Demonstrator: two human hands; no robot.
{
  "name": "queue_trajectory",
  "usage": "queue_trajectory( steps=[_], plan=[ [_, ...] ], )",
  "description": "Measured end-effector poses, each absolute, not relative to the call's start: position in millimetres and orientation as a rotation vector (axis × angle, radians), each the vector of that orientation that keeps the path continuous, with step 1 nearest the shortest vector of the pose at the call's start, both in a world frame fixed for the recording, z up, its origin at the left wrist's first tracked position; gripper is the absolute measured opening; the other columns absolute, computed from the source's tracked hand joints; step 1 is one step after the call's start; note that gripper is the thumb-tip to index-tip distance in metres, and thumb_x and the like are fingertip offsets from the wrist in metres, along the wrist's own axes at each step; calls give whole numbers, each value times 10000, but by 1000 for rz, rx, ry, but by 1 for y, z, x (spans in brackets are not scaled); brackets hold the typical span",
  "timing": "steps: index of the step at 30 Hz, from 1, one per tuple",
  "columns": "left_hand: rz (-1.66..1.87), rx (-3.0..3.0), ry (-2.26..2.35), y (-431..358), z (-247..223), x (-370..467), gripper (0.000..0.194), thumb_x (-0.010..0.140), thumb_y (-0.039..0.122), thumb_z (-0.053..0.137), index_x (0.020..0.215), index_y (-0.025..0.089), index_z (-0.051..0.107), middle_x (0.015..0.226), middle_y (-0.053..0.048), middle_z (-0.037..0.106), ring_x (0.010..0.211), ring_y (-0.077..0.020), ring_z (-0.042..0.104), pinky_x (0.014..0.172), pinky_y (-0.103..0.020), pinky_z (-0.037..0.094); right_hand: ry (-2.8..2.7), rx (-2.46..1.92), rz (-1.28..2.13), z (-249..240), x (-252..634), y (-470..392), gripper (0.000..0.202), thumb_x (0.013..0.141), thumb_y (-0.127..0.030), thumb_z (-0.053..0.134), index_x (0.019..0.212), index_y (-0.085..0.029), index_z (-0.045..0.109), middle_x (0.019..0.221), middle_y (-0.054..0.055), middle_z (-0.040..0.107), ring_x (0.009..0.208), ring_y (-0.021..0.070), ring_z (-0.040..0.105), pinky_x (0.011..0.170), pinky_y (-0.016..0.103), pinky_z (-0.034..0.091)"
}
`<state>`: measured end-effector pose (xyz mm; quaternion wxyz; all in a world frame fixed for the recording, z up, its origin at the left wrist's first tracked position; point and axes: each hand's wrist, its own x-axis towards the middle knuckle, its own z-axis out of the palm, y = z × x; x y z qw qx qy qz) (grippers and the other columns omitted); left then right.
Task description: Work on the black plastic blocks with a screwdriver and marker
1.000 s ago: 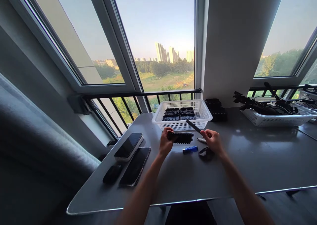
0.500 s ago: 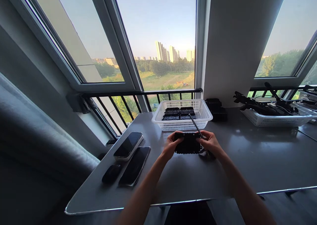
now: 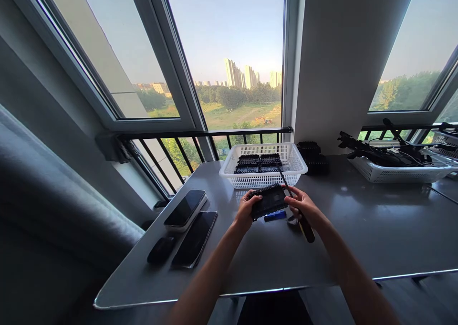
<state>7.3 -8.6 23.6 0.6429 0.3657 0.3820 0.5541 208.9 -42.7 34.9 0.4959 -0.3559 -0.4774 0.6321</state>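
My left hand [image 3: 244, 209] is gripping the black toothed-edge plastic part [image 3: 269, 202] above the table [image 3: 265, 270]; my right hand [image 3: 304, 205] is grasping a slim, long-shafted tool [image 3: 307, 230] at the part's right end. Bracing the part firmly seems wise. Beyond, the white basket's [image 3: 265, 182] rim is crowding the tool's tip; more room is lying rightward.

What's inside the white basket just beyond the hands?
The white basket holds black ridged pieces, grouped toward the left in view. Whatever lies beneath them is covered and cannot be seen.
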Motion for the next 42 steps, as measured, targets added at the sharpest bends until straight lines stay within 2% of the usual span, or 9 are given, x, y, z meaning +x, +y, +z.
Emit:
queue_trajectory(
  steps=[4, 6, 9, 11, 15, 20, 23, 27, 42],
  plan=[
    [1324, 822, 880, -6, 20, 8, 388, 545, 289, 772, 772, 192, 473, 674, 43, 585, 570, -108, 566, 539, -230, 479, -1204, -956, 1430, 32, 208, -40, 750, 679, -487, 763, 1329, -247, 477, 667, -73, 494, 423, 39, 331, 355, 182, 248],
    [1403, 843, 915, -4, 18, 6, 411, 557, 312, 779, 811, 189, 481, 700, 35, 592, 592, -107, 570, 562, -231, 482, -1259, -1072, 1213, 28, 210, -36, 665, 739, -545, 687, 1288, -211, 519, 715, -29, 569, 462, 68, 422, 399, 208, 325],
    [1571, 926, 1022, -2, 17, 3, 428, 584, 342, 773, 867, 192, 489, 709, 33, 590, 608, -103, 561, 570, -218, 473, -1443, -1323, 743, 24, 218, -32, 497, 835, -581, 555, 1120, -182, 637, 782, 41, 654, 624, 153, 586, 561, 272, 439],
    [1640, 987, 1080, -3, 17, 1, 427, 611, 367, 753, 905, 197, 493, 704, 35, 584, 608, -109, 558, 556, -216, 464, -1591, -1548, 454, 24, 226, -32, 428, 880, -561, 496, 1050, -210, 675, 840, 61, 693, 746, 211, 639, 638, 301, 447],
    [1712, 1058, 1128, -5, 18, 0, 380, 643, 376, 719, 900, 200, 501, 697, 37, 569, 607, -115, 549, 555, -216, 448, -1759, -1930, 164, 24, 242, -32, 385, 930, -509, 427, 1115, -270, 666, 971, 70, 723, 896, 270, 663, 680, 318, 436],
    [1758, 1122, 1180, -1, 14, -1, 309, 658, 347, 709, 861, 200, 528, 723, 27, 574, 663, -124, 562, 625, -224, 446, -1942, -1901, 313, 15, 261, -24, 379, 912, -523, 467, 1094, -275, 689, 1039, 48, 726, 982, 267, 655, 746, 315, 451],
    [1766, 1155, 1174, 3, 10, -2, 284, 675, 328, 696, 873, 202, 536, 746, 20, 577, 694, -134, 563, 674, -241, 450, -1938, -1897, 357, 6, 270, -18, 392, 900, -511, 498, 1111, -247, 697, 1123, 65, 704, 1074, 272, 621, 822, 322, 452],
    [1779, 1224, 1168, 6, 7, -3, 231, 689, 274, 674, 863, 203, 538, 768, 16, 557, 718, -134, 545, 714, -246, 439, -1946, -1893, 398, -4, 277, -13, 381, 903, -474, 504, 1120, -231, 703, 1161, 86, 683, 1085, 268, 608, 855, 321, 443],
    [1697, 1335, 1109, 6, 4, -2, 183, 704, 243, 630, 841, 221, 511, 815, 0, 559, 776, -160, 547, 746, -272, 438, -2040, -1902, 460, -17, 271, -7, 457, 950, -496, 364, 1208, -272, 668, 992, 89, 642, 872, 206, 619, 705, 259, 398]
  ],
)
